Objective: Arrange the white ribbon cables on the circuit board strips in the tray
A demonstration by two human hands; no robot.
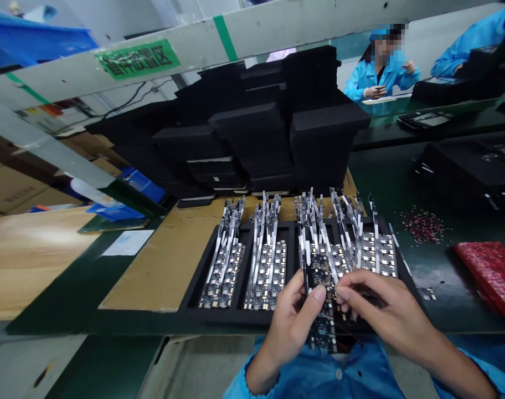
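My left hand [292, 324] grips a black circuit board [324, 324] with a white ribbon cable, thumb pressed on its top face. My right hand [381, 305] pinches the same board from the right, fingers curled over its edge. Both hands hover over the near edge of a black foam tray [194, 288]. The tray holds rows of similar boards [267, 271] with white flex cables standing up.
Stacks of black foam trays [261, 127] stand behind the tray. Small red parts [422, 226] lie scattered at right, beside a red sheet [493, 274]. Brown cardboard [169, 260] lies under the tray. A person in blue [379, 72] sits across the green bench.
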